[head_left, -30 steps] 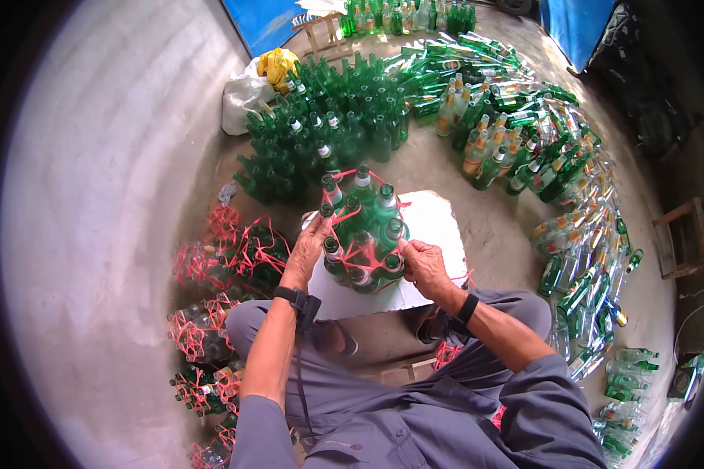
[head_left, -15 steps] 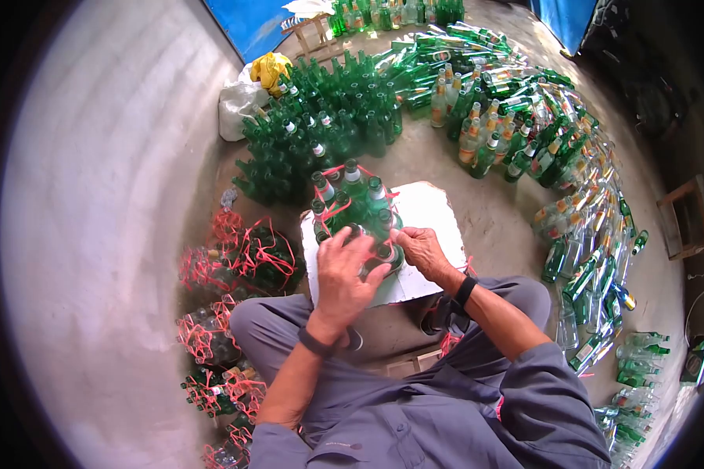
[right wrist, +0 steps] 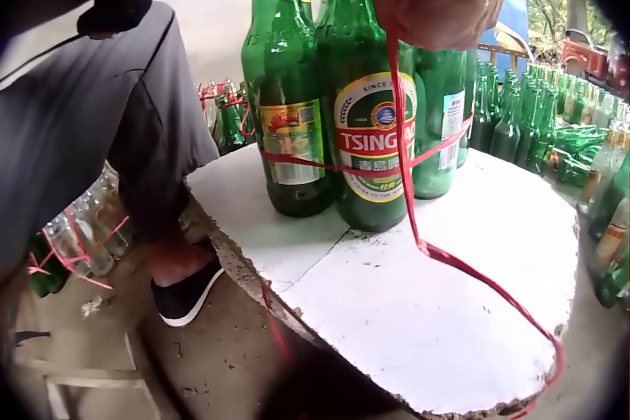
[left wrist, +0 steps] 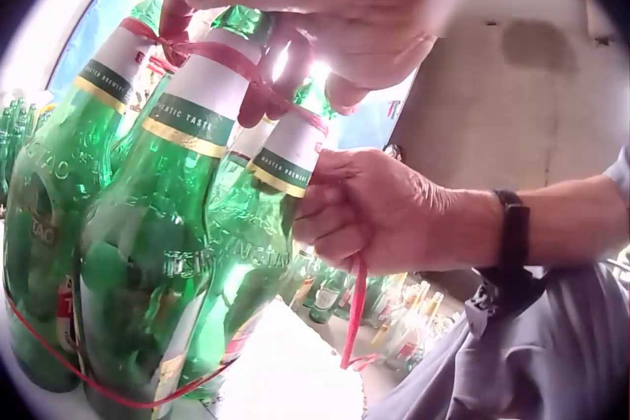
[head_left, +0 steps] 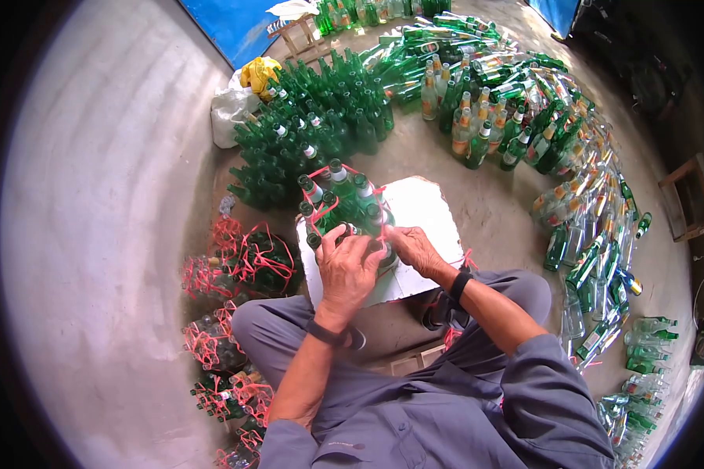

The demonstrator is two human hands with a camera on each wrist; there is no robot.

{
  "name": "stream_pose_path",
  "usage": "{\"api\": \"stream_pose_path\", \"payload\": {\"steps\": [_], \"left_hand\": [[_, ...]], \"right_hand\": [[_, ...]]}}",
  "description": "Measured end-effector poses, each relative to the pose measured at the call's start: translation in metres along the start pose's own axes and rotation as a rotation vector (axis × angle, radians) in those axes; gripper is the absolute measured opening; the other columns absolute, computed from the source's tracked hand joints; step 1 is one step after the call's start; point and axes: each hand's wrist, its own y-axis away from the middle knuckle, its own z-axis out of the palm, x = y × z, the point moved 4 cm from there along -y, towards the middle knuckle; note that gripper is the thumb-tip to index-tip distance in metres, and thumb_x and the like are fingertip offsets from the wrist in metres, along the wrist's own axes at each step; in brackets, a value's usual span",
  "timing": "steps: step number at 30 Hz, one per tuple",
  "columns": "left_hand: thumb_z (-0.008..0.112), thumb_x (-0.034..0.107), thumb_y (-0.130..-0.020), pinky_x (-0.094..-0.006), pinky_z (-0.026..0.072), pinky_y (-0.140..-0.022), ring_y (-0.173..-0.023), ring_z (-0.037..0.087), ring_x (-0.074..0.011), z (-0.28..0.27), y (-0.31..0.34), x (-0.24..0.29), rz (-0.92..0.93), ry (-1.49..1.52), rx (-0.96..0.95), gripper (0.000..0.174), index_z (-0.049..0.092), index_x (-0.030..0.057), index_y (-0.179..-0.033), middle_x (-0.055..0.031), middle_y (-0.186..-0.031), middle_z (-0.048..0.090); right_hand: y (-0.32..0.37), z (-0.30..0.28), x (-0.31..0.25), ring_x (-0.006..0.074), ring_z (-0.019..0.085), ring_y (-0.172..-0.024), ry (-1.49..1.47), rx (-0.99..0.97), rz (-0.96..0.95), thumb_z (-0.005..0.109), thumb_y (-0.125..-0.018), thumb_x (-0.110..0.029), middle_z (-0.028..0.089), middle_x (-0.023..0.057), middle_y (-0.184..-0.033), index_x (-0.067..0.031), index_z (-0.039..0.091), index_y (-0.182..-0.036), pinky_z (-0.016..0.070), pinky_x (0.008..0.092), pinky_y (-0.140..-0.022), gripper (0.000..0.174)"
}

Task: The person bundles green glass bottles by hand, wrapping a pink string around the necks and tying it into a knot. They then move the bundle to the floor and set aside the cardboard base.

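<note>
A cluster of green beer bottles stands upright on a white board, with a red strap round their bodies and another run round their necks. My left hand is over the near bottle tops. In the left wrist view its fingers bend down on both sides of the middle bottle's neck, right at the strap there. My right hand is closed at the right side of the necks and grips the red strap, whose loose end trails over the board's edge.
Upright green bottles crowd the floor ahead. A long pile of lying bottles curves along the right. Bottle bundles tied with red strap lie at the left, near the wall. A wooden frame stands far right.
My left hand has left the left side of the bottle cluster and come over the near bottle tops, closer to the right hand. The right hand stays at the right side, holding the strap.
</note>
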Motion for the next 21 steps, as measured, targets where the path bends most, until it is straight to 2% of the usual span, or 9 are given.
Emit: {"api": "stream_pose_path", "payload": {"steps": [6, 8, 9, 13, 15, 16, 18, 19, 21], "left_hand": [[0.070, 0.040, -0.090, -0.0460, 0.0390, -0.100, -0.119, 0.052, -0.0322, 0.006, -0.004, -0.001, -0.064, -0.042, 0.043, 0.034, 0.073, 0.0088, -0.103, -0.0071, -0.099, 0.072], [0.069, 0.040, -0.090, -0.0462, 0.0390, -0.099, -0.120, 0.052, -0.0319, 0.007, 0.000, -0.003, -0.058, -0.051, 0.052, 0.033, 0.074, 0.0101, -0.103, -0.0061, -0.098, 0.072], [0.069, 0.041, -0.090, -0.0460, 0.0385, -0.100, -0.121, 0.051, -0.0316, 0.007, 0.000, -0.002, -0.066, -0.050, 0.053, 0.033, 0.074, 0.0103, -0.103, -0.0061, -0.097, 0.072], [0.071, 0.037, -0.089, -0.0466, 0.0350, -0.100, -0.124, 0.050, -0.0293, 0.006, 0.000, -0.003, -0.090, -0.014, 0.032, 0.031, 0.073, 0.0096, -0.104, -0.0066, -0.101, 0.072], [0.071, 0.038, -0.089, -0.0468, 0.0350, -0.100, -0.124, 0.050, -0.0293, 0.007, 0.000, -0.003, -0.097, -0.007, 0.021, 0.032, 0.073, 0.0094, -0.103, -0.0074, -0.100, 0.072], [0.071, 0.038, -0.089, -0.0468, 0.0350, -0.100, -0.124, 0.050, -0.0293, 0.008, 0.001, -0.004, -0.097, -0.007, 0.022, 0.032, 0.073, 0.0094, -0.103, -0.0074, -0.100, 0.072], [0.071, 0.039, -0.088, -0.0470, 0.0350, -0.099, -0.124, 0.050, -0.0295, 0.009, 0.001, -0.006, -0.073, -0.016, 0.041, 0.034, 0.073, 0.0093, -0.103, -0.0080, -0.101, 0.072], [0.071, 0.039, -0.088, -0.0470, 0.0350, -0.099, -0.124, 0.050, -0.0295, 0.009, 0.001, -0.006, -0.075, -0.017, 0.041, 0.034, 0.073, 0.0093, -0.103, -0.0080, -0.101, 0.072], [0.067, 0.045, -0.092, -0.0469, 0.0365, -0.101, -0.122, 0.051, -0.0309, 0.008, 0.001, -0.005, -0.081, -0.039, 0.028, 0.038, 0.074, 0.0089, -0.103, -0.0064, -0.097, 0.071]], "right_hand": [[0.001, -0.001, -0.004, 0.0055, 0.041, -0.064, -0.091, -0.052, -0.005, 0.056, -0.101, -0.040, 0.049, -0.0046, -0.068, 0.0018, 0.072, -0.095, 0.0345, 0.0276, -0.054, 0.045], [0.008, 0.001, -0.006, 0.0040, 0.041, -0.062, -0.126, -0.099, 0.067, 0.056, -0.101, -0.039, 0.051, -0.0040, -0.068, 0.0002, 0.073, -0.108, 0.0314, 0.0258, -0.051, 0.043], [0.011, 0.002, -0.009, 0.0070, 0.048, -0.063, -0.175, -0.116, 0.077, 0.057, -0.101, -0.036, 0.056, -0.0039, -0.068, 0.0019, 0.070, -0.122, 0.0400, 0.0295, -0.054, 0.046], [0.015, 0.002, -0.014, 0.0107, 0.055, -0.067, -0.043, -0.072, -0.103, 0.057, -0.101, -0.031, 0.060, -0.0042, -0.070, 0.0029, 0.068, -0.126, 0.0481, 0.0342, -0.060, 0.043], [0.002, -0.001, -0.004, 0.0222, 0.065, -0.070, 0.015, 0.038, -0.299, 0.062, -0.099, -0.024, 0.067, 0.0027, -0.075, 0.0006, 0.074, -0.113, 0.0535, 0.0402, -0.068, 0.031], [0.001, -0.005, -0.004, 0.0222, 0.065, -0.070, 0.016, 0.038, -0.299, 0.062, -0.099, -0.024, 0.067, 0.0027, -0.075, 0.0006, 0.074, -0.113, 0.0535, 0.0402, -0.068, 0.031], [0.006, -0.010, -0.028, 0.0308, 0.066, -0.070, 0.697, 0.228, -0.661, 0.066, -0.094, -0.022, 0.067, 0.0100, -0.078, -0.0050, 0.077, -0.096, 0.0533, 0.0430, -0.065, 0.020], [0.008, -0.011, -0.042, 0.0360, 0.064, -0.070, 0.741, 0.268, -0.688, 0.071, -0.089, -0.022, 0.062, 0.0148, -0.076, -0.0065, 0.071, -0.082, 0.0521, 0.0458, -0.062, 0.017], [0.006, -0.013, -0.056, 0.0349, 0.064, -0.068, 0.811, 0.284, -0.735, 0.072, -0.088, -0.022, 0.060, 0.0139, -0.074, -0.0058, 0.068, -0.079, 0.0512, 0.0456, -0.060, 0.018]]}}
